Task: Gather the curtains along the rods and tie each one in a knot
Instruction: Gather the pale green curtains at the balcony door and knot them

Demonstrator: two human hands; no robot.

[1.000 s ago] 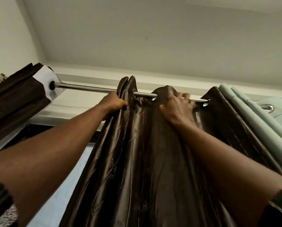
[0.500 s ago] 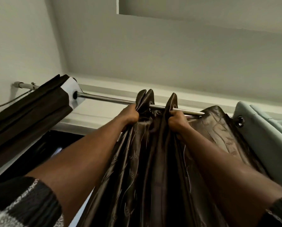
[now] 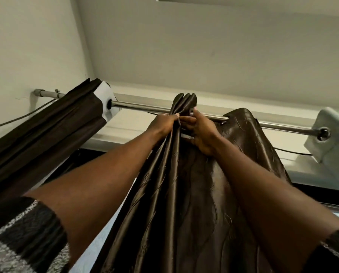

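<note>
A shiny dark brown curtain (image 3: 186, 203) hangs from a metal rod (image 3: 143, 107) near the ceiling. Its upper folds are bunched tightly together at the rod's middle. My left hand (image 3: 162, 124) grips the bunched folds from the left, just under the rod. My right hand (image 3: 199, 131) holds the same folds from the right, fingers pressed against them. One wider fold (image 3: 243, 125) of this curtain still spreads along the rod to the right.
A second dark brown curtain (image 3: 46, 131) with a white lining is gathered at the rod's left end, by the wall bracket (image 3: 39, 93). A pale green curtain (image 3: 330, 134) hangs at the right end. The ceiling is close above. A window lies behind.
My right hand has slid leftwards along the rod, pushing the folds against those in my left hand. The gap between my hands has closed, and more bare rod shows on the right.
</note>
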